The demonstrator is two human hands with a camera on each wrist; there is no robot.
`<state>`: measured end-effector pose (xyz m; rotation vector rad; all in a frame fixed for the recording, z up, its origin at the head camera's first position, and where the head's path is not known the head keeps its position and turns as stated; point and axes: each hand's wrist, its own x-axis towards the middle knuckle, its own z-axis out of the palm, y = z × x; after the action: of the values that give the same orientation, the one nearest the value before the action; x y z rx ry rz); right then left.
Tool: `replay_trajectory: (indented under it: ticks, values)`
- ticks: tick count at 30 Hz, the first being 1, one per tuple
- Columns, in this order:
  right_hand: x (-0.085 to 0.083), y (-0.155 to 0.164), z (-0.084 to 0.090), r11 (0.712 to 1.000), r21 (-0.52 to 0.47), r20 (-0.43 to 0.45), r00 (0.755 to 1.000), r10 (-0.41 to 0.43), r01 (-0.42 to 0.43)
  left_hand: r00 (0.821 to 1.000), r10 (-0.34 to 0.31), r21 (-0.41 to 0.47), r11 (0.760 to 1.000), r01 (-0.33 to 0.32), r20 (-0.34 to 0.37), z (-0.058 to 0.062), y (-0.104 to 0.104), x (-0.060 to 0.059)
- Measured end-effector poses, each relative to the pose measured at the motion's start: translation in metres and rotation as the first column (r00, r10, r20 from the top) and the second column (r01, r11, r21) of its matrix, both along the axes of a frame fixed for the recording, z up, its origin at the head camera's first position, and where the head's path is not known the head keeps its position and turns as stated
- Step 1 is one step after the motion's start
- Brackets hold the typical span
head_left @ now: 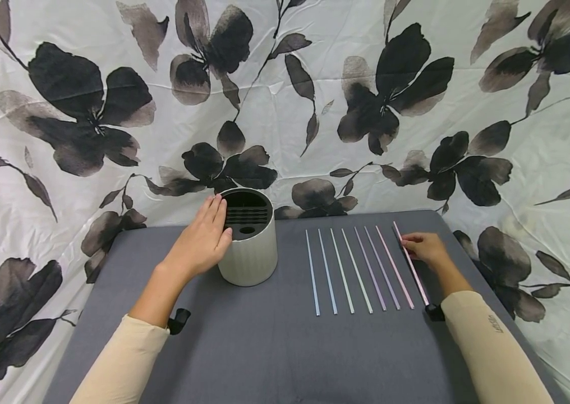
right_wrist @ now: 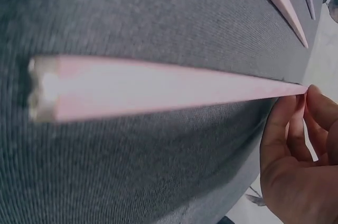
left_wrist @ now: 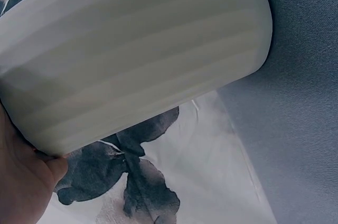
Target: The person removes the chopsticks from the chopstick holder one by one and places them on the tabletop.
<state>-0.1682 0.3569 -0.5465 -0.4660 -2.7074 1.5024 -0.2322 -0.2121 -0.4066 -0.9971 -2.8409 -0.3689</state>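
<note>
A ribbed off-white cylindrical holder (head_left: 247, 262) with a black slotted insert (head_left: 247, 215) in its top stands left of centre. My left hand (head_left: 201, 235) rests against its rim with straight fingers; in the left wrist view the holder's ribbed wall (left_wrist: 142, 60) fills much of the picture. At the far right of a row of sticks, my right hand (head_left: 427, 249) pinches a thin pink stick (head_left: 413, 266) near its far end between thumb and fingers. Seen from the right wrist, the pink stick's (right_wrist: 158, 87) near end is silvery and blurred.
Several thin sticks in blue, green, purple and pink, such as a purple stick (head_left: 371, 269), lie side by side on the grey table (head_left: 275, 348). Behind the table hangs a white cloth (head_left: 310, 140) with dark flowers.
</note>
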Motion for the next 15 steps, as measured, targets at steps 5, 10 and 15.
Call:
replay_trajectory:
  ticks: [5,10,15]
  values:
    - [-0.003,-0.004,-0.003,1.0,0.027,0.016,1.0,-0.012,0.011,1.0,0.001,-0.001,1.0,-0.001,-0.006,0.0,0.0,0.0]
    - [-0.006,-0.006,-0.01,0.999,0.035,0.008,0.999,-0.04,0.04,1.0,0.001,-0.005,1.0,-0.001,0.0,0.0,0.0,0.0]
    - [-0.009,-0.007,-0.012,0.996,0.071,-0.008,0.998,-0.058,0.059,1.0,-0.002,0.0,1.0,0.002,-0.006,0.001,0.0,0.0]
